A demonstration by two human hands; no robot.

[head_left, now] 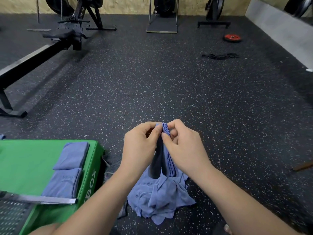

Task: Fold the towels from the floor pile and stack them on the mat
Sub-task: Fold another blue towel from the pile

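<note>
A blue towel [167, 160] hangs doubled over in the air at the centre of the head view. My left hand [140, 146] and my right hand [183, 145] pinch its top edges together, thumbs and fingers curled round the cloth. Below it a crumpled pile of blue towels [159, 199] lies on the dark speckled floor. To the left stands the green mat [25, 163], a thick foam box, with two folded blue towels on it, one farther [72, 155] and one nearer [64, 184].
A rowing machine [42, 50] stretches across the upper left. Exercise machines stand along the back wall. A red weight plate [232, 37] and black bands [220, 56] lie on the floor at the upper right. A perforated metal part [11, 216] sits at the lower left.
</note>
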